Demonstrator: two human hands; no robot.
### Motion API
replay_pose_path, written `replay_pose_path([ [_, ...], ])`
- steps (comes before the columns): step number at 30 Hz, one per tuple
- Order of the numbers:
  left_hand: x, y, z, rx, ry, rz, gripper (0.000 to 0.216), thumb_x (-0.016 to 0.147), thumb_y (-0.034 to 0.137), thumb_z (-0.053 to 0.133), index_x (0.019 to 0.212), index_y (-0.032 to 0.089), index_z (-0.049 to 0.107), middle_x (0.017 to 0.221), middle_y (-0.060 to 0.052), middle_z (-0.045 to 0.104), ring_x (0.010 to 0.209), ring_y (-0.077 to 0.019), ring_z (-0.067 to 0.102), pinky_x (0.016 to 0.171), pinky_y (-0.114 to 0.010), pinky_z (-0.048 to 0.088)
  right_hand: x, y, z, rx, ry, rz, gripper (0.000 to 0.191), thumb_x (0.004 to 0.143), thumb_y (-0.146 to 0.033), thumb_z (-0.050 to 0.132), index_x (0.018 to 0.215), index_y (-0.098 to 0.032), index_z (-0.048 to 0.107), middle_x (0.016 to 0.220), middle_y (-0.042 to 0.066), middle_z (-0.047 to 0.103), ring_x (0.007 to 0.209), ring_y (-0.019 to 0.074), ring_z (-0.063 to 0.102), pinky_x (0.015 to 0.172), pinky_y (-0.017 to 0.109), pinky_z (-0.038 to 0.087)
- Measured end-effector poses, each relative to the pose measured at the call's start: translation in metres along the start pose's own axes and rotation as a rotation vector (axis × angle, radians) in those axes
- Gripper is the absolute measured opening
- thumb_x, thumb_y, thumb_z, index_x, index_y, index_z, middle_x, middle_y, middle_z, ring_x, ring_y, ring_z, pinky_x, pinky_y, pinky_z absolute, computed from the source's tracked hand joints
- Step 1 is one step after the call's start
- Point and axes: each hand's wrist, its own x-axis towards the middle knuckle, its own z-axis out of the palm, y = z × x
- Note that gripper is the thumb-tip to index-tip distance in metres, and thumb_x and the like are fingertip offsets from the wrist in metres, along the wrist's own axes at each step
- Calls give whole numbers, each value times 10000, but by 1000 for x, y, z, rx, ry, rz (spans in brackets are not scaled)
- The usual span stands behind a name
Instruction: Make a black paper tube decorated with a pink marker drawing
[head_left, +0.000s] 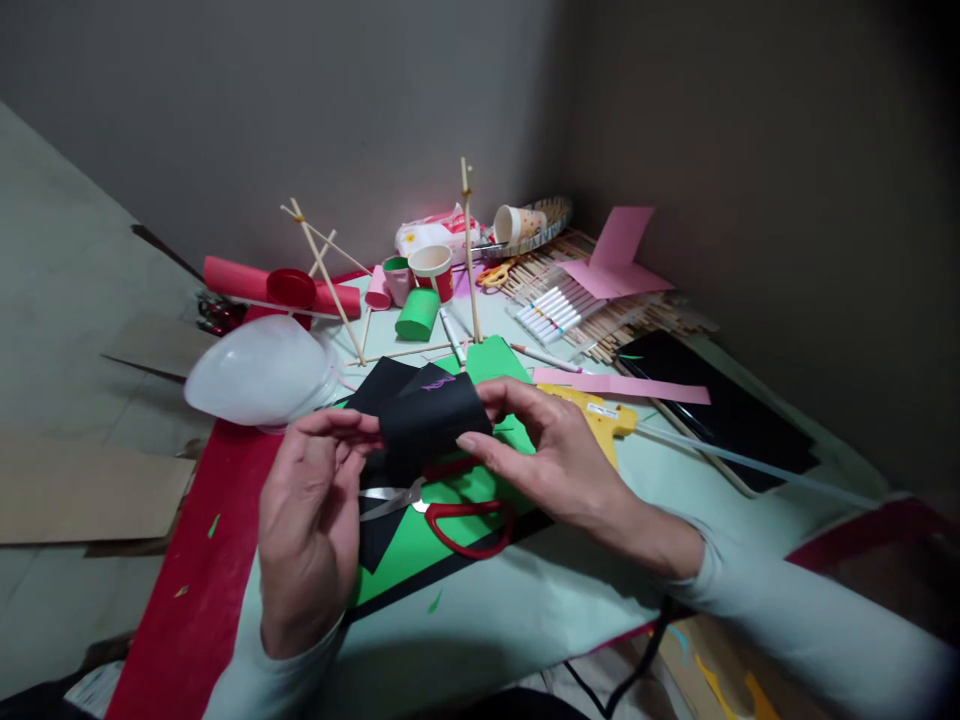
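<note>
A curved piece of black paper is held up between my two hands. My left hand pinches its left end with the fingertips. At its right end, my right hand grips it between thumb and fingers. Purple marks show near its top edge. Beneath it lie red-handled scissors with blades apart, on green paper and more black paper. A yellow glue gun with a long glue stick rests just beyond my right hand.
A white balloon-like object sits at the left. Behind stand stick frames, a green paper roll and a paper cup. Markers, pink paper and a dark tablet-like slab lie to the right.
</note>
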Motion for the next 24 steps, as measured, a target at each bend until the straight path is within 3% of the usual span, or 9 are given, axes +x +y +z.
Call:
replay_pose_path([
  [6, -2, -5, -2, 104, -200, -92, 349, 727, 280, 916, 1029, 221, 751, 942, -25, 762, 858, -159, 712, 768, -223, 572, -5, 2, 2, -93, 41, -188, 216, 872, -237, 793, 1034, -153, 678, 874, 28, 740, 755, 145, 695, 709, 234, 561],
  [10, -3, -6, 0, 93, -159, -146, 268, 705, 253, 932, 913, 209, 769, 874, -3, 780, 806, -125, 719, 742, -180, 575, -7, 4, 4, -104, 48, -312, 206, 909, -286, 787, 1039, -182, 664, 841, 3, 719, 746, 136, 675, 710, 235, 538],
  [15, -4, -3, 1, 77, -122, -206, 306, 651, 254, 958, 912, 210, 805, 857, -3, 796, 807, -117, 729, 770, -159, 579, -7, 1, 2, -124, 4, -345, 198, 963, -326, 727, 1040, -151, 674, 872, 29, 739, 778, 139, 668, 717, 242, 520],
  [24, -1, 2, 2, -20, -165, -373, 256, 705, 244, 899, 938, 202, 801, 956, -54, 795, 957, -240, 747, 896, -341, 616, -5, -4, 1, -94, 26, -402, 104, 943, -225, 745, 976, -167, 665, 892, 24, 758, 743, 129, 626, 731, 253, 508],
])
